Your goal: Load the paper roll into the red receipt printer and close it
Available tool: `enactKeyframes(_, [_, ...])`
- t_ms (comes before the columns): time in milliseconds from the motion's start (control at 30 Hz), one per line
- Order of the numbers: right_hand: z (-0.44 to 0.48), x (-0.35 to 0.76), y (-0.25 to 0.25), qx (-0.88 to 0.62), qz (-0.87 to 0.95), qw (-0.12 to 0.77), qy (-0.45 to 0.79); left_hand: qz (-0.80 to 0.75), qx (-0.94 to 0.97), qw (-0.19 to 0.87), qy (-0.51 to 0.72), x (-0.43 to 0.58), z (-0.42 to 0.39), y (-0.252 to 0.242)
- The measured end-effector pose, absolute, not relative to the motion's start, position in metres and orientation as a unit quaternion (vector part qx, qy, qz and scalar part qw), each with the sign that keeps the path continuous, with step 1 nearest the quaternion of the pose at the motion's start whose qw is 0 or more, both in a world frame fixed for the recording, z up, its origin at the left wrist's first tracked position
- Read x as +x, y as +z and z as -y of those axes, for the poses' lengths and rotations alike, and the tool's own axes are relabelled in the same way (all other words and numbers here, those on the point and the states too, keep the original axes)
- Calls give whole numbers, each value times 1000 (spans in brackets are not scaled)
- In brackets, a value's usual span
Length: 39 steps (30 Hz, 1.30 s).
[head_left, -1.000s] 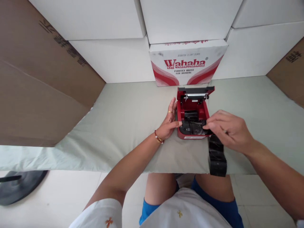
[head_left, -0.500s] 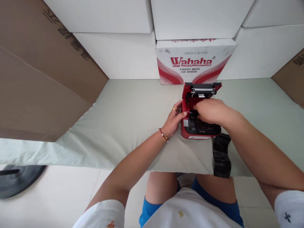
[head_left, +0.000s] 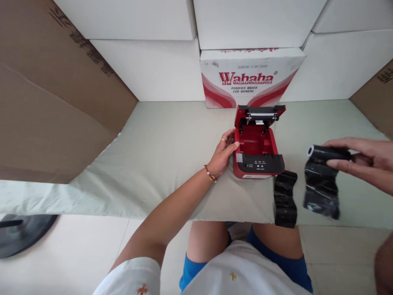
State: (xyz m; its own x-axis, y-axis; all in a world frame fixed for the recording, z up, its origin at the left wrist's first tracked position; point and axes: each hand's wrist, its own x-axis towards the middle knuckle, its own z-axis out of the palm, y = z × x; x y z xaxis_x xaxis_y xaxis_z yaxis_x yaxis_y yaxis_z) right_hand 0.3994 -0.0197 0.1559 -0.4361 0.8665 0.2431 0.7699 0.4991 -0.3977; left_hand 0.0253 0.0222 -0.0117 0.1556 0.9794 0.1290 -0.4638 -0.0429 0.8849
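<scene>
A red and black label printer (head_left: pixel 259 165) stands on the cloth-covered table with its lid (head_left: pixel 259 114) raised and its red inside bare to view. My left hand (head_left: pixel 225 151) grips its left wall, thumb over the rim and fingers along the outer side. Off to the right, my right hand (head_left: pixel 362 157) holds a small black roll (head_left: pixel 331 153) with a white core end; a loose black strip hangs down from it. Between printer and right hand, another wavy black strip (head_left: pixel 285 200) lies over the table's front edge.
Behind the printer stands a white and red Wahaha water carton (head_left: pixel 248 82) against stacked white boxes (head_left: pixel 147 69). Large brown cardboard panels (head_left: pixel 61 102) flank the pale green tablecloth (head_left: pixel 172 143). A black round base (head_left: pixel 27 233) rests on the floor at left.
My right hand has come out of the printer and moved right, carrying the black roll with its hanging strip. My left hand keeps its place on the printer.
</scene>
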Motion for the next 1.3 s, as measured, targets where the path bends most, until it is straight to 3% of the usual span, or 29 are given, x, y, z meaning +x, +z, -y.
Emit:
enactKeyframes(67, [19, 431, 127, -444, 868, 151, 166, -301, 430, 626, 577, 25, -22, -10])
enactKeyframes(233, [35, 441, 64, -471, 858, 166, 120, -313, 431, 626, 570, 23, -20, -6])
enactKeyframes(433, [55, 390, 58, -539, 819, 164, 106, -324, 444, 618, 562, 20, -20, -5])
enactKeyframes(567, [52, 352, 48, -535, 831, 92, 121, -325, 450, 618, 556, 20, -20, -5])
enactKeyframes(633, [51, 346, 52, -516, 841, 85, 141, -324, 451, 619, 556, 20, -19, -4])
enactKeyframes(767, [51, 360, 103, -420, 862, 163, 232, -324, 443, 621, 560, 21, -18, -4])
enactKeyframes(900, [32, 351, 163, -422, 869, 189, 179, -323, 446, 614, 565, 23, -18, -5])
enactKeyframes(1133, [-23, 236, 141, -563, 824, 27, 53, -336, 474, 580, 572, 25, -17, -10])
enactKeyframes(1300, [-33, 206, 131, -598, 799, -61, 23, -411, 495, 492, 587, 25, -12, -7])
